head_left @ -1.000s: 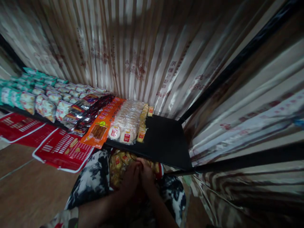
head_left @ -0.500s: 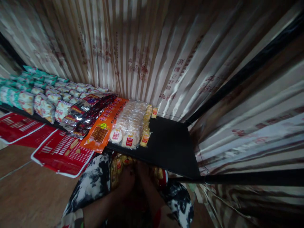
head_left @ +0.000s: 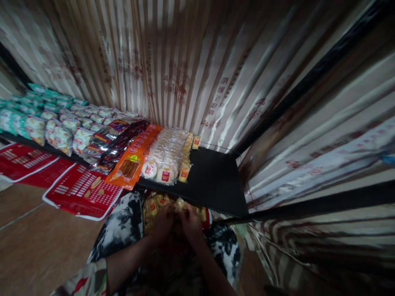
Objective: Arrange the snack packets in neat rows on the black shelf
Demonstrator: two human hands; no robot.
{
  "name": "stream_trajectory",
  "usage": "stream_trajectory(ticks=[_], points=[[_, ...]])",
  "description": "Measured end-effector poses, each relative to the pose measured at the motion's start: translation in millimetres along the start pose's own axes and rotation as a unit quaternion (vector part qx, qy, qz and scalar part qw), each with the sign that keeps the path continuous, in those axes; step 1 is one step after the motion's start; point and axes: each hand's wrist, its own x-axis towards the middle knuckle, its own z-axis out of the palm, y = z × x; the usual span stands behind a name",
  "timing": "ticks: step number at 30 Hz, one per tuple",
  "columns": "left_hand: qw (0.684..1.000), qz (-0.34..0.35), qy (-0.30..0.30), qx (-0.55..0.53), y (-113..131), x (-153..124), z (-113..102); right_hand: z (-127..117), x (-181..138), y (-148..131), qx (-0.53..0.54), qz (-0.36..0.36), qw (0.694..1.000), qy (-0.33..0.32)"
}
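Between my knees is a red container [head_left: 207, 220], full of small yellow-wrapped snack packets [head_left: 152, 207]. Over it, my left hand [head_left: 164, 222] and my right hand [head_left: 191, 224] are close together, fingers pinched at one small snack packet [head_left: 179, 204]. Dim light blurs the exact grip. Just beyond the hands, a row of similar yellow packets [head_left: 185, 164] lies on the black shelf [head_left: 212, 176], beside clear-wrapped round white crackers [head_left: 166, 174].
Farther left on the shelf are an orange snack bag [head_left: 131, 164], dark shiny packets [head_left: 115, 142], white bags [head_left: 58, 135] and green bags [head_left: 18, 121]. Red baskets [head_left: 83, 193] stand below. A black post [head_left: 296, 90] and pleated curtain [head_left: 185, 61] border the shelf.
My hands have come up from down among the packets in the container, and a small packet now shows between their fingers. The view has shifted slightly.
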Motion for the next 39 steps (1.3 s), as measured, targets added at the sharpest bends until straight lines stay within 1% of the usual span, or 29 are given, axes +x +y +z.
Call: stream_trajectory(ticks=[2, 4, 6, 8, 10, 13, 17, 19, 20, 22, 25, 27, 28, 30, 31, 34, 36, 39], points=[[1.000, 0.028, -0.005, 0.001, 3, -5, 1, -7, 1, -2, 0.081, 0.042, 0.996, -0.011], [0.998, 0.061, 0.003, 0.001, 9, -10, 2, -13, 4, -2, 0.174, 0.071, 0.982, -0.015], [0.995, 0.102, 0.016, 0.001, 17, -15, 3, -17, 7, -1, 0.249, 0.090, 0.964, 0.004], [0.989, 0.147, 0.020, 0.007, 25, -20, 5, -21, 8, 0, 0.281, 0.095, 0.954, 0.035], [0.983, 0.183, 0.012, 0.017, 32, -22, 9, -24, 9, 0, 0.288, 0.095, 0.952, 0.053], [0.978, 0.207, 0.013, 0.025, 39, -19, 15, -30, 10, -4, 0.310, 0.098, 0.944, 0.057], [0.977, 0.210, 0.040, 0.006, 45, -8, 22, -41, 12, -7, 0.355, 0.100, 0.929, 0.038], [0.980, 0.194, 0.037, -0.018, 48, -3, 23, -45, 14, -4, 0.364, 0.099, 0.925, 0.045], [0.983, 0.174, 0.029, -0.039, 50, -1, 24, -47, 15, 0, 0.365, 0.100, 0.924, 0.055], [0.989, 0.108, -0.005, -0.100, 54, 4, 25, -48, 18, 7, 0.364, 0.107, 0.922, 0.078], [0.979, -0.001, -0.061, -0.196, 60, 10, 26, -48, 23, 17, 0.332, 0.109, 0.933, 0.088], [0.970, -0.030, -0.081, -0.226, 62, 14, 26, -51, 25, 19, 0.266, 0.082, 0.956, 0.096], [0.969, -0.035, -0.088, -0.229, 62, 16, 26, -55, 26, 18, 0.216, 0.055, 0.969, 0.103], [0.969, -0.026, -0.107, -0.222, 63, 19, 26, -64, 28, 14, 0.101, -0.023, 0.988, 0.118], [0.969, -0.015, -0.116, -0.217, 64, 21, 25, -69, 29, 11, 0.047, -0.069, 0.989, 0.119], [0.971, 0.017, -0.140, -0.195, 71, 27, 21, -87, 35, 1, -0.077, -0.180, 0.977, 0.089], [0.975, 0.043, -0.160, -0.150, 82, 32, 14, -98, 40, -4, -0.131, -0.224, 0.964, 0.048], [0.977, 0.105, -0.182, -0.024, 107, 40, 3, -110, 50, -7, -0.169, -0.254, 0.952, -0.002]])
